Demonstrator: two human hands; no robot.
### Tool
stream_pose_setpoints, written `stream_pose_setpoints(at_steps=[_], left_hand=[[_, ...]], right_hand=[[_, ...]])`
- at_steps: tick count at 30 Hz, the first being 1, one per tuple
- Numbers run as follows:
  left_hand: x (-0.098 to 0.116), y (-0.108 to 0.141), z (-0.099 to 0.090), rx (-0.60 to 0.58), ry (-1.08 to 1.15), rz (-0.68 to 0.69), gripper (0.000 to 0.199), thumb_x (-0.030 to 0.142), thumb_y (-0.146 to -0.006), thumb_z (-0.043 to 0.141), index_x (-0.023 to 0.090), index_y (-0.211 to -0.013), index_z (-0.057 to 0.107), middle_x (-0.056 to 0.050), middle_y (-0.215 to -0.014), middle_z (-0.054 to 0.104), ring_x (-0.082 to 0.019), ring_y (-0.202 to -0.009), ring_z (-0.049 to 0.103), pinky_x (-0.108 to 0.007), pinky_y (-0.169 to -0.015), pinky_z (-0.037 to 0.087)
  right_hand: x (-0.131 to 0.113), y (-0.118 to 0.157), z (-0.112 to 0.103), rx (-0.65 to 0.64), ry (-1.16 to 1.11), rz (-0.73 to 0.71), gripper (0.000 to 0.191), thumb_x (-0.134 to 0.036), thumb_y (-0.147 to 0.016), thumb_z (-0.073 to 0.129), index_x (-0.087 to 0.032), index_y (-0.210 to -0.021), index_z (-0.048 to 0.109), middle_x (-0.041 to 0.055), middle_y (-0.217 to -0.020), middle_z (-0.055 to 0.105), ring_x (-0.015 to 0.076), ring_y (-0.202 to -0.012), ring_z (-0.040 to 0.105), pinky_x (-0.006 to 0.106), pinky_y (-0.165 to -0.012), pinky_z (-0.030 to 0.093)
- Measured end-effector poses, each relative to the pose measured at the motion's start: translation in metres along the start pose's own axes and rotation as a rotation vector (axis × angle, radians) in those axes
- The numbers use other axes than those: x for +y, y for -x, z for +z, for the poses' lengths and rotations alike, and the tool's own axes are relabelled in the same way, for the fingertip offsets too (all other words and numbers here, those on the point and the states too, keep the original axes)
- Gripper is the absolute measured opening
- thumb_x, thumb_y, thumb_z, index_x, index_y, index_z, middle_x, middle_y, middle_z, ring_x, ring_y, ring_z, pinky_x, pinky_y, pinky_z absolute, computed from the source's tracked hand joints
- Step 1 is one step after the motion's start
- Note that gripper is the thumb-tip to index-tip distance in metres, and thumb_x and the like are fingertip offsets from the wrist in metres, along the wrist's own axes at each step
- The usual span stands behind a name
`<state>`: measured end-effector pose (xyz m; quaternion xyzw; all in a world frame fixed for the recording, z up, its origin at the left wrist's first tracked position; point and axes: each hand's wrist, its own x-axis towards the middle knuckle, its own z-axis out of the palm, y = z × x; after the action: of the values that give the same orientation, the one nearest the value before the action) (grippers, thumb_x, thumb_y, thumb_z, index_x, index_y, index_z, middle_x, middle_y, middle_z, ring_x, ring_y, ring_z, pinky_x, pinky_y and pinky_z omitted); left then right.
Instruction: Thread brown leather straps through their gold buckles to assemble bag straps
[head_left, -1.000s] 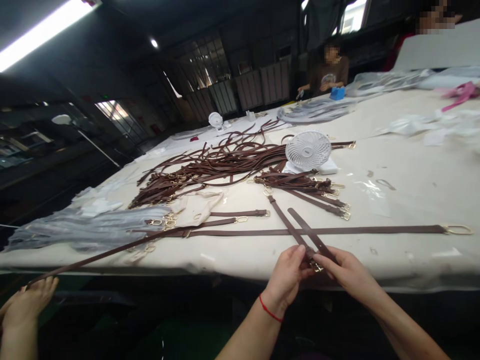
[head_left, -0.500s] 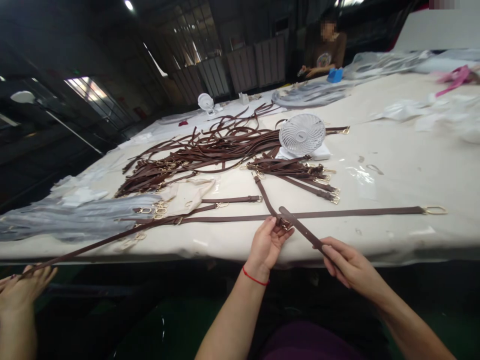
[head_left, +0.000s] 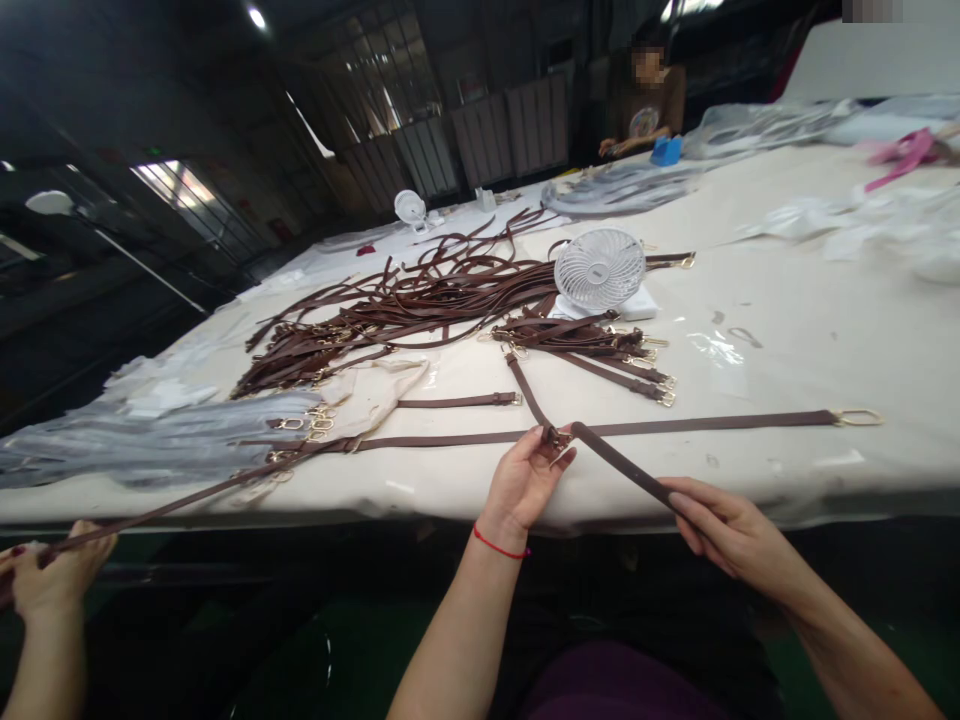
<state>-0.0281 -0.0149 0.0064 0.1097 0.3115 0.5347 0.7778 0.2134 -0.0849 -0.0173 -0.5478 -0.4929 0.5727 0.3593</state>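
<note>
My left hand (head_left: 525,480) pinches a brown leather strap (head_left: 529,393) near its small metal buckle (head_left: 556,438), close to the table's front edge. My right hand (head_left: 724,530) grips the end of a second, darker strap (head_left: 622,465), which runs up to that buckle. A long brown strap (head_left: 675,430) with a gold oval ring (head_left: 859,417) lies across the table just beyond my hands. At the lower left, another person's hand (head_left: 52,570) holds the end of a thin strap (head_left: 172,505).
A white cloth-covered table (head_left: 787,340) bears tangled strap piles (head_left: 390,320), a white desk fan (head_left: 600,270) and grey plastic bags (head_left: 150,440). A seated co-worker (head_left: 645,100) works at the far end beside a blue object (head_left: 666,150). The table's front edge runs just past my wrists.
My hands have moved apart from their position together at the buckle. My right hand has drawn rightward with the darker strap, and the view has tilted lower across the table.
</note>
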Motion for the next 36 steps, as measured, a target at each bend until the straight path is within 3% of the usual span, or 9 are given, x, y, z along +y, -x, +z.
stream_pose_setpoints(at_steps=[3, 7, 22, 26, 29, 33, 36], left_hand=[[-0.001, -0.001, -0.002, 0.010, -0.029, 0.015, 0.006, 0.016, -0.087, 0.057, 0.013, -0.088, 0.063, -0.008, -0.097, 0.067, -0.015, -0.090, 0.063, -0.024, -0.074, 0.048], [0.000, -0.001, -0.003, -0.025, -0.055, 0.002, 0.008, 0.021, -0.084, 0.062, 0.014, -0.085, 0.060, -0.005, -0.084, 0.064, -0.013, -0.073, 0.060, -0.024, -0.065, 0.046], [-0.003, -0.007, 0.001, -0.032, 0.117, -0.108, 0.007, 0.012, -0.085, 0.054, 0.011, -0.081, 0.059, -0.003, -0.075, 0.059, -0.009, -0.061, 0.052, -0.021, -0.050, 0.034], [-0.006, -0.008, 0.003, -0.038, 0.126, -0.174, 0.014, 0.015, -0.085, 0.049, 0.011, -0.076, 0.058, -0.004, -0.072, 0.056, -0.009, -0.059, 0.048, -0.021, -0.049, 0.032], [-0.010, -0.008, 0.004, -0.066, 0.102, -0.187, 0.014, 0.016, -0.084, 0.049, 0.012, -0.075, 0.058, -0.003, -0.070, 0.054, -0.009, -0.055, 0.044, -0.022, -0.049, 0.031], [-0.017, -0.011, 0.005, -0.041, 0.062, -0.185, 0.011, 0.016, -0.084, 0.052, 0.012, -0.076, 0.057, -0.001, -0.067, 0.051, -0.009, -0.054, 0.043, -0.022, -0.047, 0.031], [-0.021, -0.014, 0.007, 0.014, 0.025, -0.146, 0.011, 0.012, -0.084, 0.050, 0.012, -0.073, 0.053, -0.001, -0.066, 0.048, -0.008, -0.052, 0.041, -0.021, -0.044, 0.029]], right_hand=[[0.000, -0.002, 0.001, -0.012, 0.015, -0.026, 0.060, -0.060, -0.086, 0.055, -0.014, -0.124, 0.058, -0.0040, -0.050, 0.047, 0.0079, -0.037, 0.034, 0.021, -0.038, 0.022], [0.002, -0.002, 0.002, -0.003, 0.002, -0.029, 0.060, -0.059, -0.084, 0.056, -0.015, -0.123, 0.059, -0.0045, -0.049, 0.046, 0.0076, -0.036, 0.033, 0.020, -0.035, 0.022], [0.014, -0.005, -0.008, -0.223, 0.021, 0.072, 0.062, -0.062, -0.083, 0.055, -0.014, -0.123, 0.058, -0.0035, -0.048, 0.051, 0.0059, -0.031, 0.034, 0.017, -0.033, 0.017], [0.015, -0.013, -0.004, -0.199, 0.024, 0.078, 0.064, -0.063, -0.082, 0.055, -0.013, -0.122, 0.056, -0.0043, -0.048, 0.050, 0.0065, -0.031, 0.034, 0.017, -0.033, 0.018], [0.009, -0.020, 0.002, -0.144, 0.049, 0.045, 0.055, -0.061, -0.083, 0.053, -0.015, -0.114, 0.056, -0.0059, -0.047, 0.048, 0.0066, -0.031, 0.032, 0.017, -0.033, 0.019], [-0.007, -0.025, 0.010, -0.125, 0.118, -0.024, 0.038, -0.055, -0.088, 0.050, -0.018, -0.088, 0.055, -0.0060, -0.046, 0.046, 0.0061, -0.033, 0.033, 0.017, -0.035, 0.020], [-0.021, -0.025, 0.015, -0.181, 0.102, -0.066, 0.034, -0.050, -0.092, 0.048, -0.018, -0.084, 0.053, -0.0059, -0.048, 0.047, 0.0055, -0.036, 0.033, 0.017, -0.036, 0.020]])
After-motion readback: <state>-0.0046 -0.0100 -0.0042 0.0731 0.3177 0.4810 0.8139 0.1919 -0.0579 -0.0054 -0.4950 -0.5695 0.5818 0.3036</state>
